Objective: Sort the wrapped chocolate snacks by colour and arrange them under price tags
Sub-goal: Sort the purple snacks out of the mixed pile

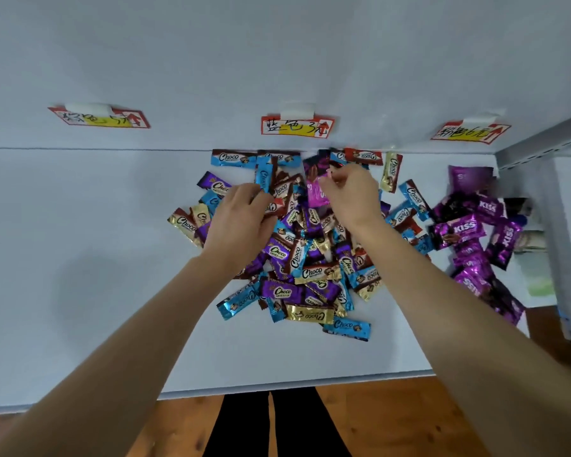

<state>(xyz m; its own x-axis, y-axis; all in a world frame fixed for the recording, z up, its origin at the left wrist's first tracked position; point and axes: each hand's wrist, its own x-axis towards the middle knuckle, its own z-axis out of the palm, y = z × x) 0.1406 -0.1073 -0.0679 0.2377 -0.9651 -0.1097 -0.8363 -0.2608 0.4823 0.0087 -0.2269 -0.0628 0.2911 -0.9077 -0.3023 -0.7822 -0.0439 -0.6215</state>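
A mixed pile of wrapped Choco snacks (305, 258) in blue, purple, gold and red lies on the white shelf (80, 258), under the middle price tag (297, 127). My left hand (241, 219) rests on the pile's left side and pinches a blue snack (263, 177) that stands upright. At the top of the pile, my right hand (351, 189) grips a pink snack (317, 191). A heap of purple KISS snacks (475, 235) lies to the right, below the right price tag (470, 132). The left price tag (101, 117) has nothing beneath it.
A grey metal shelf post (548, 150) stands at the right edge. The shelf's front edge (277, 387) runs across the bottom, with wooden floor and dark trouser legs (274, 423) below it. Two blue snacks (254, 158) lie along the back wall.
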